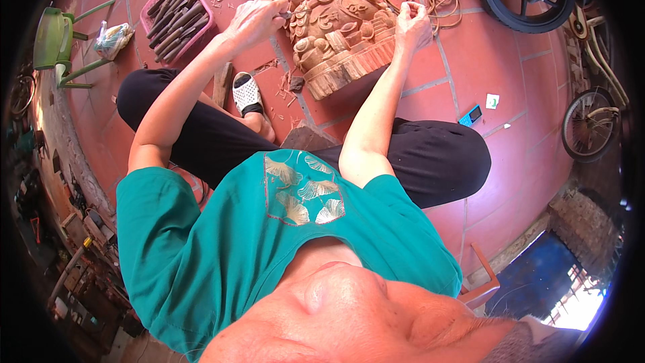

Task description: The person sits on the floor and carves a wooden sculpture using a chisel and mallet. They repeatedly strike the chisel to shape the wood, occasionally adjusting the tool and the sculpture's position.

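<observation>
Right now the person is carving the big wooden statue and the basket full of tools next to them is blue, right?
Not quite. The basket is pink, not blue; the head view shows it on the red tile floor, full of tools, near the left hand. The rest holds: both hands, the right hand too, are on the big wooden statue.

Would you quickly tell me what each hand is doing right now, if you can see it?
Left hand: closed around a small carving tool, its tip at the wooden carving.
Right hand: closed in a fist, resting on the carving; contents cannot be told.
</observation>
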Demonstrator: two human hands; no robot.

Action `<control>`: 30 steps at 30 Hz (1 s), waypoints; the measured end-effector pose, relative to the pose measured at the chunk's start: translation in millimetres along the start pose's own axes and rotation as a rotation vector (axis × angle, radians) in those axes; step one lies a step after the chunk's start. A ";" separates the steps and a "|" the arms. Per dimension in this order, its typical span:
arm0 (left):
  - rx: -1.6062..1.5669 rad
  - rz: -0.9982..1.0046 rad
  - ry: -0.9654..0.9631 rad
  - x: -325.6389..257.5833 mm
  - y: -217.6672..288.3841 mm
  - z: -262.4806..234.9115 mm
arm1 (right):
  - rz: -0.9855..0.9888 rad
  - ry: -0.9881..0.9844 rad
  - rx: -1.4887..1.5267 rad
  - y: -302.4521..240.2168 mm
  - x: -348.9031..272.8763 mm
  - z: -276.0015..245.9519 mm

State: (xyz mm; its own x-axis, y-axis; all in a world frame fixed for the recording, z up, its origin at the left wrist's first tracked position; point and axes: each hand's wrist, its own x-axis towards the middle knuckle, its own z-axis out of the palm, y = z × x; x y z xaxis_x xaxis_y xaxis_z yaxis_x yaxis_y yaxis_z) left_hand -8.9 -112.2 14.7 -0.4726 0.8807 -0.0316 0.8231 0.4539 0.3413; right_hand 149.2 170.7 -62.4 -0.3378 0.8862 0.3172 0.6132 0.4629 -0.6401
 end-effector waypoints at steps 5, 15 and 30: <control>0.052 0.017 0.095 -14.6 -1.4 27.0 | -0.091 -0.066 -0.061 -7.1 -3.0 3.0; -0.155 0.078 0.190 -19.0 -16.5 34.0 | -0.177 -0.191 0.051 -32.4 -19.0 28.1; -0.338 -0.041 0.213 -21.3 -26.0 58.4 | -0.198 -0.164 0.020 -28.7 -24.3 34.4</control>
State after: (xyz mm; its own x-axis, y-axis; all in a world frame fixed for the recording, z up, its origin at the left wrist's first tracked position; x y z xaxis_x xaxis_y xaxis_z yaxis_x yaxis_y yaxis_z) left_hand -1.8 -134.9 -48.4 -0.5869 0.7989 0.1319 0.6689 0.3866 0.6350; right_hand 115.2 135.2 -75.9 -0.5620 0.7622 0.3212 0.5102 0.6251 -0.5907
